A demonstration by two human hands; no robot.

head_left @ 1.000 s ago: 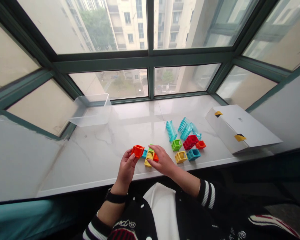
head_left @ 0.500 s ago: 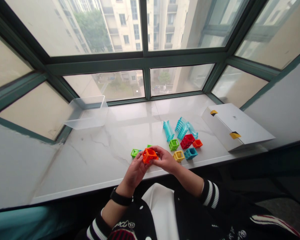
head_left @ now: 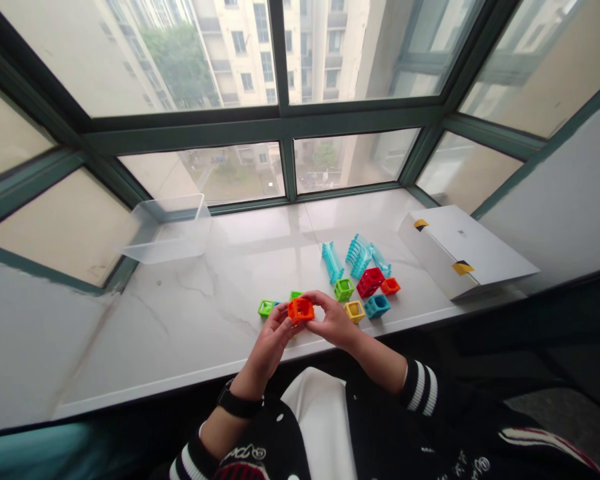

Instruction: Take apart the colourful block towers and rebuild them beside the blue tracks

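An orange open-sided cube block [head_left: 301, 310] is held between my two hands above the front of the white marble sill. My left hand [head_left: 273, 338] grips its left side, thumb at the lower edge. The fingers of my right hand [head_left: 331, 321] close on its right side. Partly hidden behind the hands are green blocks [head_left: 266, 308] and a bit of blue; a small yellowish piece shows under the held block. Just right of my right hand lie a yellow block [head_left: 354, 311], a blue block [head_left: 377, 306] and a green block [head_left: 344, 289].
A red block [head_left: 370, 282] and another orange block [head_left: 391, 286] lie farther right. Behind them are clear turquoise track pieces [head_left: 333, 263]. A transparent plastic bin [head_left: 167, 250] stands back left, a white box [head_left: 473, 250] at right. Windows border the marble sill [head_left: 190, 333].
The orange block has turned slightly between my hands, its opening now facing me more. My left fingers have shifted on it. The whole view has moved a little, so the scene sits farther left.
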